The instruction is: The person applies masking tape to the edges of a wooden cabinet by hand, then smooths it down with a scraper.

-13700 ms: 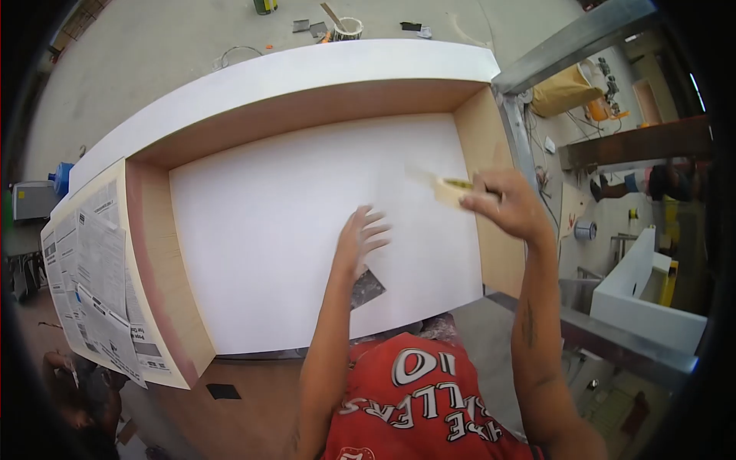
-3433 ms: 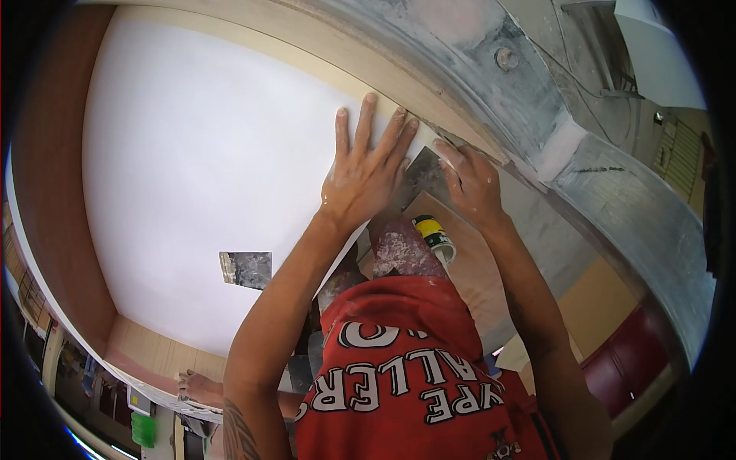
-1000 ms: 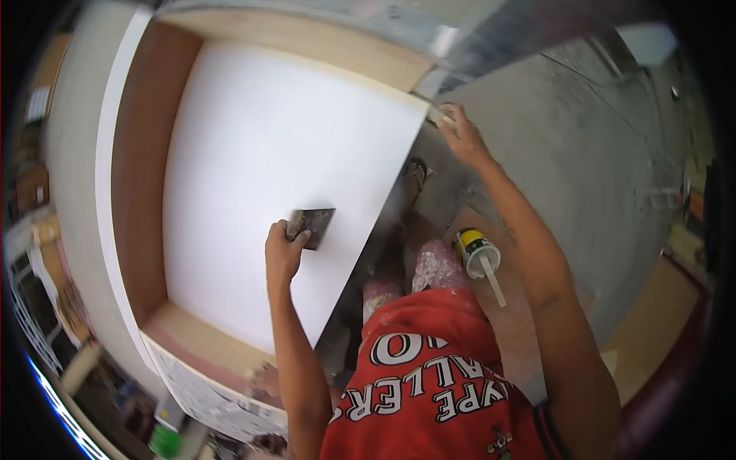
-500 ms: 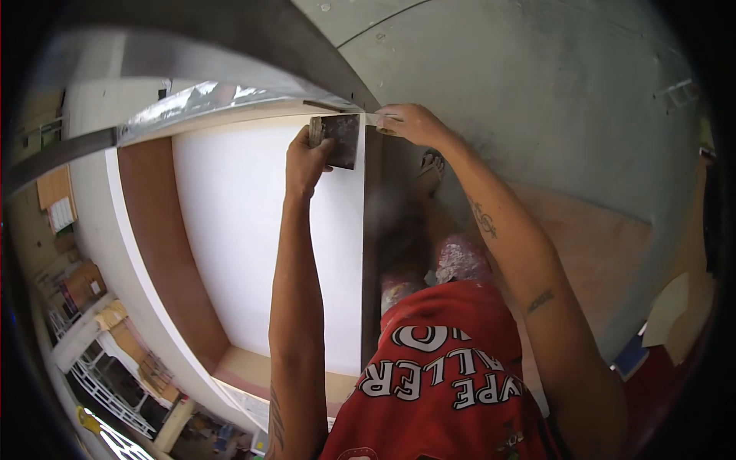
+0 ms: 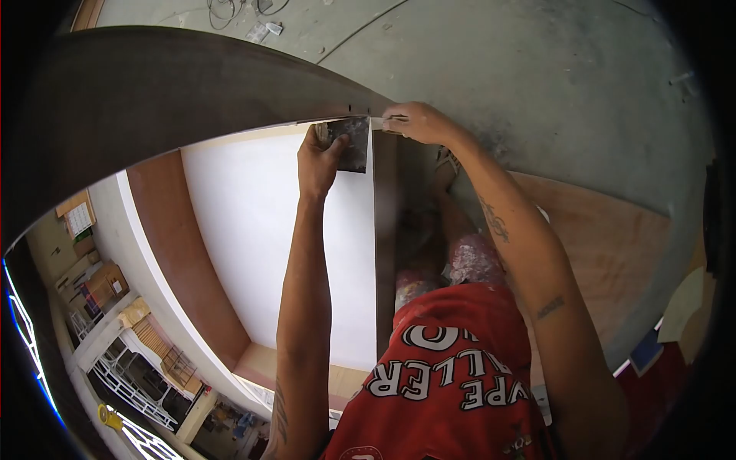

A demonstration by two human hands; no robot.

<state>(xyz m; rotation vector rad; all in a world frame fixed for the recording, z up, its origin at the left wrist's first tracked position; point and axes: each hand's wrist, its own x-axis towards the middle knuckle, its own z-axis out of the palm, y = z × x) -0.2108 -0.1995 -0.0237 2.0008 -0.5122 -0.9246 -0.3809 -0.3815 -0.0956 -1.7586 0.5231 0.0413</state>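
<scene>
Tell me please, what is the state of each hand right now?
Left hand: closed, holding a dark flat scraper at the white panel's corner.
Right hand: closed on a pale tape strip; whether a roll is inside cannot be told.

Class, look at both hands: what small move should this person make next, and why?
Probably hold the dark flat blade firm at the white panel's edge and tear the pale strip against it. The left hand holds the blade by that corner, while the strip runs from there to the right hand.
</scene>
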